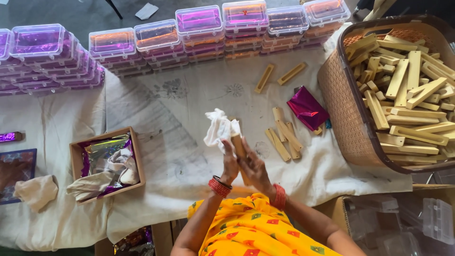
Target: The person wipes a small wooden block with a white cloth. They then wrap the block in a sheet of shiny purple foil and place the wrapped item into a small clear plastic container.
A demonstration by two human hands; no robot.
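My left hand (229,162) grips a crumpled white cloth (219,129) and presses it against a pale wooden block (238,144). My right hand (254,167) holds that block upright from below. Both hands are raised above the white sheet (180,118) covering the table, close together at the centre. Red bangles circle both wrists. Just to the right lie several more wooden blocks (284,135) loose on the sheet.
A woven basket (339,104) heaped with wooden blocks stands at right. A shiny purple foil packet (307,108) lies near it. Rows of clear lidded boxes (199,28) line the far edge. A wooden tray (106,163) with foil and rags sits left.
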